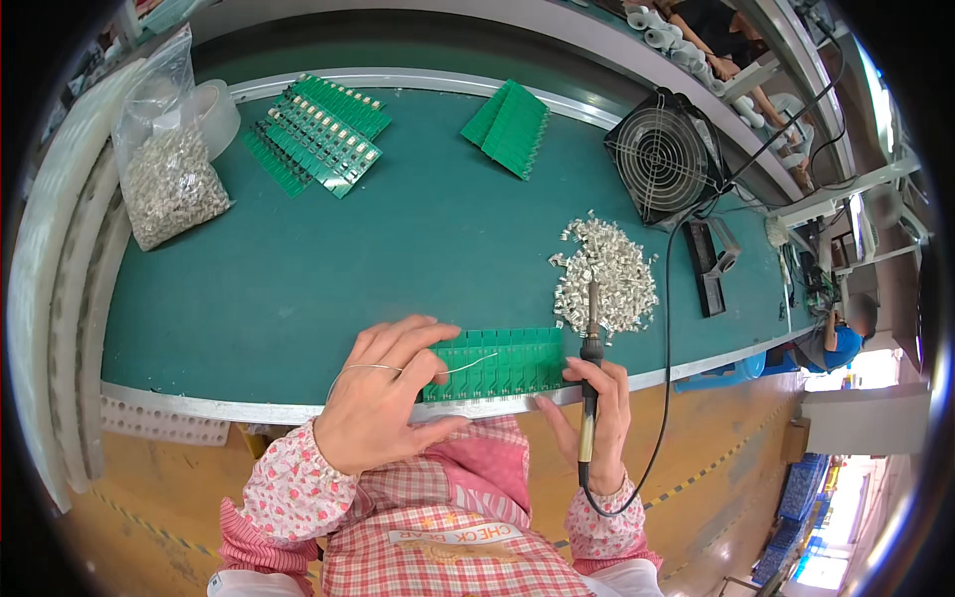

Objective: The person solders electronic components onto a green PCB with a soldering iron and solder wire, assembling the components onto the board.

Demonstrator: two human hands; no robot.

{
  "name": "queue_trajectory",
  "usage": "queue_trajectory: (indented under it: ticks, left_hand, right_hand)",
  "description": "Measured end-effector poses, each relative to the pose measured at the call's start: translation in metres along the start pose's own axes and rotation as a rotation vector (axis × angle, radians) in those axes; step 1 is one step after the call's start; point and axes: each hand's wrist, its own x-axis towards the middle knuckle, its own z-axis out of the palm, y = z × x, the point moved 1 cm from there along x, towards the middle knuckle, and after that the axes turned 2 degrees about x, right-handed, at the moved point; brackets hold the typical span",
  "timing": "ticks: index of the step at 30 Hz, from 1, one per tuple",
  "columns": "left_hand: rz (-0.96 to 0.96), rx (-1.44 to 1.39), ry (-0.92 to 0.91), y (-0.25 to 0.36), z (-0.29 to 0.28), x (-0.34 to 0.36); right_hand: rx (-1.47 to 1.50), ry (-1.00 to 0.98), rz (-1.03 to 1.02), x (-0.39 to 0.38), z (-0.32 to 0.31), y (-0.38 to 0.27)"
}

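A green circuit board panel (pixel 517 360) lies along the near edge of the bench. My left hand (pixel 373 403) is at its left end, fingers bent, with a thin solder wire (pixel 472 366) pinched between them. The wire's free end reaches over the board, and its other part loops behind my fingers. At the board's right end, my right hand (pixel 607 413) grips a soldering iron (pixel 591 350). Its metal tip points away from me, over the near part of a pile of small white connectors (pixel 612 269). Whether the tip touches any connector I cannot tell.
Stacked boards with white parts (pixel 323 134) and bare green boards (pixel 507 129) lie at the back. A bag of small parts (pixel 171 179) stands left. A black fan (pixel 662 154) and a black holder (pixel 706 269) are right; the iron's cable (pixel 668 368) passes nearby. People work beyond.
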Motion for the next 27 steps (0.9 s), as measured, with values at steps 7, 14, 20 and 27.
queue_trajectory:
  ticks: [7, 14, 20, 27]
  left_hand:
    - [0.042, 0.007, -0.01, -0.002, 0.007, 0.0]
    - [0.03, 0.059, -0.007, 0.007, 0.008, 0.01]
    - [0.118, 0.149, -0.022, 0.015, 0.009, 0.002]
    - [0.054, 0.029, -0.056, 0.016, 0.008, -0.002]
  right_hand:
    - [-0.039, 0.081, 0.034, -0.013, 0.009, -0.002]
    - [-0.043, 0.066, -0.04, 0.0, 0.028, -0.018]
    - [-0.076, 0.006, -0.022, 0.006, 0.023, -0.025]
    - [-0.053, -0.005, -0.059, 0.009, 0.025, -0.021]
